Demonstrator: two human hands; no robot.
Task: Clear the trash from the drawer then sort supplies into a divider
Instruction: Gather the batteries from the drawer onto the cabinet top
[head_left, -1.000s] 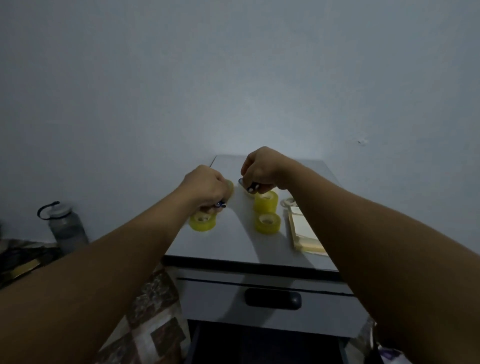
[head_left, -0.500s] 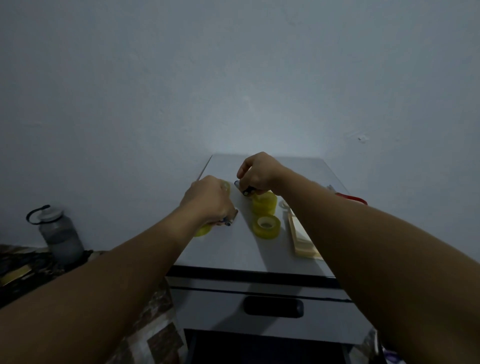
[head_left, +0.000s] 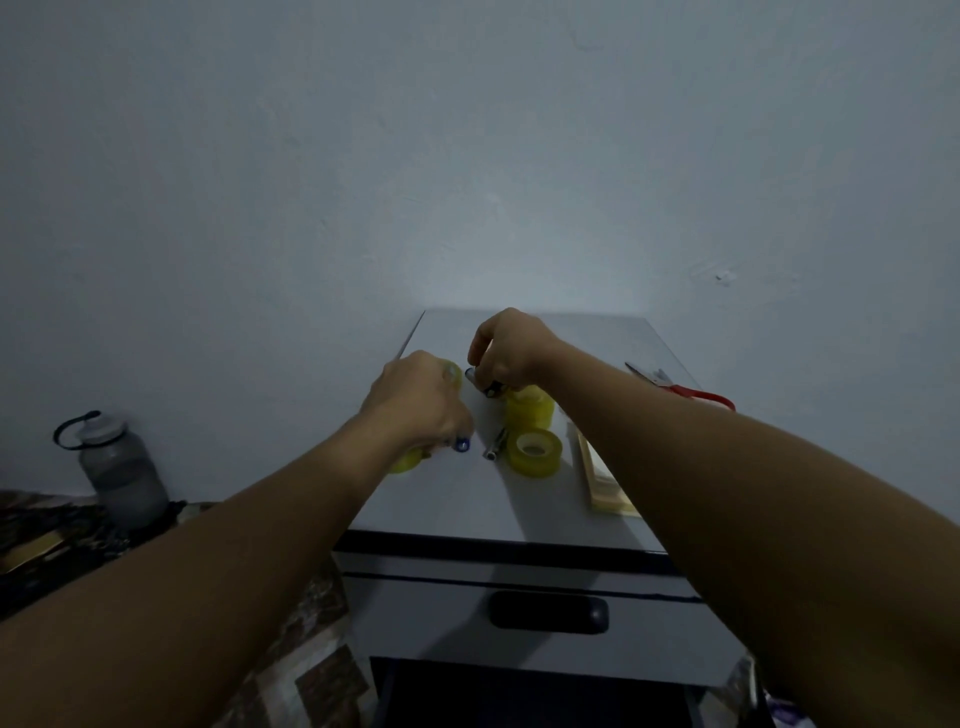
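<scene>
Both hands work over the top of a grey drawer cabinet (head_left: 457, 514). My left hand (head_left: 421, 400) is closed around a small item with a blue end (head_left: 461, 445), above a yellow tape roll (head_left: 408, 461). My right hand (head_left: 506, 345) pinches a dark pen-like item (head_left: 485, 384). A stack of two yellow tape rolls (head_left: 529, 410) stands under the right wrist, with a single roll (head_left: 535, 452) in front. A silver pen (head_left: 495, 444) lies loose between the hands. The closed drawer (head_left: 545, 613) has a dark handle.
Red-handled scissors (head_left: 691, 392) lie at the cabinet's right rear. A stack of beige paper pads (head_left: 602, 478) sits on the right side. A grey water bottle (head_left: 119, 467) stands on the floor at left, by a patterned mat (head_left: 291, 675).
My left hand drew back toward me with the blue-ended item, and a silver pen now lies uncovered on the top. The view tilted, bringing the scissors into sight. My right hand barely moved.
</scene>
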